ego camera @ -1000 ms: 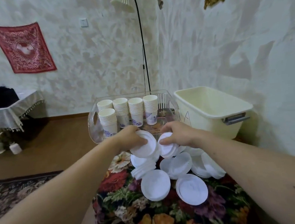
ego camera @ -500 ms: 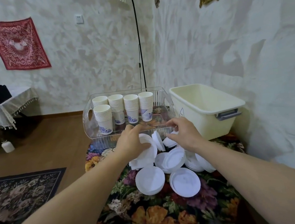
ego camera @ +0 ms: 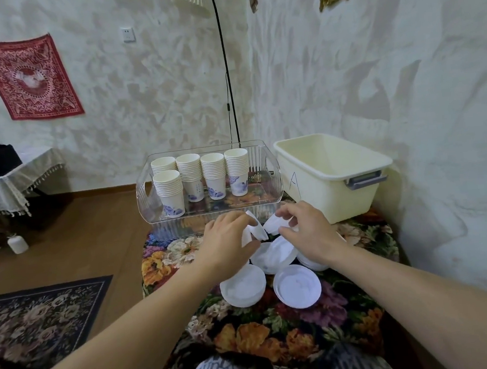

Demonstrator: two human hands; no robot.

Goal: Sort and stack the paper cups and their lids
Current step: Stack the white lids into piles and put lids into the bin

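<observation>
cup stacks [ego camera: 200, 175] fill tray's left, right end free

We see a small table covered by a floral cloth [ego camera: 250, 339] in the lower centre of the frame. Directly on it lie loose white lids [ego camera: 297, 286] at mid-frame, a clear tray [ego camera: 209, 213] above them, and a cream bin [ego camera: 337, 193] at right of centre.

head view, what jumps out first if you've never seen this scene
Two hands meet mid-table, the left hand and right hand each gripping white lids above a loose lid pile. Behind them, five cup stacks stand in a clear tray.
</observation>
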